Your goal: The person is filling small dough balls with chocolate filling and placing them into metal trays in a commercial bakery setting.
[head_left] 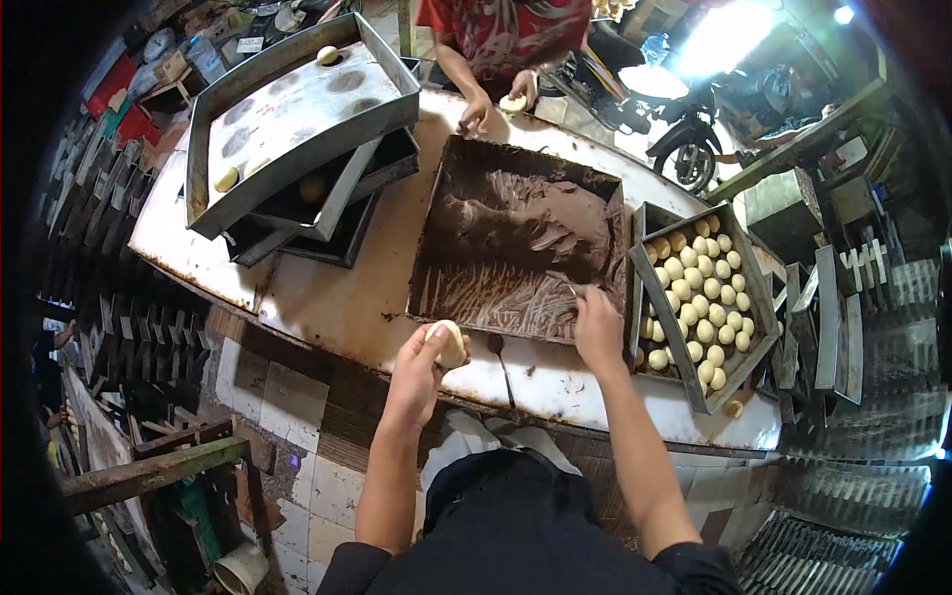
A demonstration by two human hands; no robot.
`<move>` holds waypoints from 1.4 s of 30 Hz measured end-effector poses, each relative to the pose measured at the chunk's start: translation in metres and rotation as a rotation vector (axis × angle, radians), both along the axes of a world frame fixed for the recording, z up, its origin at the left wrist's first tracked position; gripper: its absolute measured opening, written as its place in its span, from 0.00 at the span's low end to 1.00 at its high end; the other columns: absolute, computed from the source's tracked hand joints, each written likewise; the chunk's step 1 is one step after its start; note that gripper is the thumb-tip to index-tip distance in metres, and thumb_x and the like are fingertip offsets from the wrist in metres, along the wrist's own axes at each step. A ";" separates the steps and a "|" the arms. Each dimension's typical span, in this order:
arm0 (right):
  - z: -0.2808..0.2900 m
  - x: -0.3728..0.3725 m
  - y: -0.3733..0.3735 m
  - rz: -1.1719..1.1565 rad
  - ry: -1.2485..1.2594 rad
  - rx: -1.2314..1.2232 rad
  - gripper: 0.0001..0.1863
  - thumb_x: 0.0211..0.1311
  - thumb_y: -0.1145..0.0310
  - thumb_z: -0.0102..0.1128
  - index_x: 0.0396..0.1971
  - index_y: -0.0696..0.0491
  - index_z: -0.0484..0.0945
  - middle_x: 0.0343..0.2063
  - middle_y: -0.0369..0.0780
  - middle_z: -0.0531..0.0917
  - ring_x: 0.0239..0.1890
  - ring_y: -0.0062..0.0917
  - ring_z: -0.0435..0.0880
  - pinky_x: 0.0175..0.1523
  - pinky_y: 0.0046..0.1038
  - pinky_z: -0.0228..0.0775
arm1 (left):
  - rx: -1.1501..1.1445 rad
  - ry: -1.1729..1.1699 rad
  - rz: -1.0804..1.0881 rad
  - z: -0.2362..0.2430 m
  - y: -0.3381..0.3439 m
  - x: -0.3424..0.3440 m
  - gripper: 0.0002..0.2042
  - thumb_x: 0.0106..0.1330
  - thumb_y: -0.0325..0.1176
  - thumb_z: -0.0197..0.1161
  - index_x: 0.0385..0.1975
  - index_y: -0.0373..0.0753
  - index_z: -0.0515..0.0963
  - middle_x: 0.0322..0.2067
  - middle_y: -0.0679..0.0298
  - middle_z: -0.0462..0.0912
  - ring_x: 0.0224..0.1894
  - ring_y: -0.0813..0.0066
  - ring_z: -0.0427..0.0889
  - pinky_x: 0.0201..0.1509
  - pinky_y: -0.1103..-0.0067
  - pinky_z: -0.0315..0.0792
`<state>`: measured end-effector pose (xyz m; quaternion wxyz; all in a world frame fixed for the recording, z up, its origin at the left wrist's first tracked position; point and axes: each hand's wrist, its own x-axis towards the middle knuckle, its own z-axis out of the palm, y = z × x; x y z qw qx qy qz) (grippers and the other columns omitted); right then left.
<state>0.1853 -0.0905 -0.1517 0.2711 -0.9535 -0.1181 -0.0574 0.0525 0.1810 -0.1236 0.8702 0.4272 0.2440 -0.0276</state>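
My left hand [421, 372] grips a pale dough piece [451, 345] just outside the near edge of a square metal pan [428, 233] of brown paste [535, 218]. My right hand [595, 322] is inside the pan's near right part, closed on a thin tool [560, 283] whose tip is at the paste; its shape is mostly hidden. The pan's near floor shows scraped streaks. A dark long-handled utensil [504, 372] lies on the table by the front edge. To the right, a metal tray [754, 362] holds several pale dough balls [694, 283].
The white table [327, 307] carries stacked metal trays [387, 109] at left, the top one with a few dough balls. A co-worker [496, 40] across it holds a dough piece [513, 103]. A motorbike [684, 159] stands behind. More trays [828, 317] are stacked at right.
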 end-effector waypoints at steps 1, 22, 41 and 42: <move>-0.004 0.015 0.008 -0.011 0.039 -0.088 0.07 0.73 0.73 0.50 0.46 0.55 0.75 0.42 0.50 0.83 0.47 0.54 0.82 0.49 0.51 0.74 | -0.024 -0.046 -0.025 0.005 0.003 -0.001 0.12 0.80 0.37 0.55 0.49 0.33 0.75 0.41 0.58 0.84 0.44 0.71 0.83 0.54 0.72 0.78; 0.008 0.007 -0.004 0.133 0.704 0.457 0.12 0.69 0.76 0.60 0.50 0.60 0.82 0.30 0.41 0.87 0.27 0.20 0.82 0.32 0.27 0.76 | 0.250 0.085 -0.049 -0.037 0.021 -0.049 0.18 0.76 0.34 0.61 0.59 0.32 0.76 0.50 0.58 0.85 0.52 0.71 0.84 0.57 0.75 0.78; -0.047 -0.103 -0.114 -0.174 0.165 0.405 0.09 0.63 0.78 0.62 0.43 0.60 0.80 0.44 0.54 0.84 0.48 0.47 0.84 0.50 0.40 0.76 | -0.149 -0.054 -0.097 0.014 -0.188 0.028 0.18 0.80 0.38 0.50 0.60 0.32 0.71 0.57 0.52 0.79 0.57 0.63 0.82 0.62 0.63 0.80; -0.037 -0.105 -0.115 -0.146 0.191 0.426 0.09 0.63 0.78 0.62 0.43 0.60 0.80 0.44 0.54 0.84 0.48 0.47 0.84 0.50 0.40 0.76 | -0.167 -0.082 -0.090 0.021 -0.191 0.015 0.21 0.73 0.31 0.60 0.63 0.32 0.69 0.58 0.54 0.79 0.58 0.63 0.81 0.63 0.63 0.80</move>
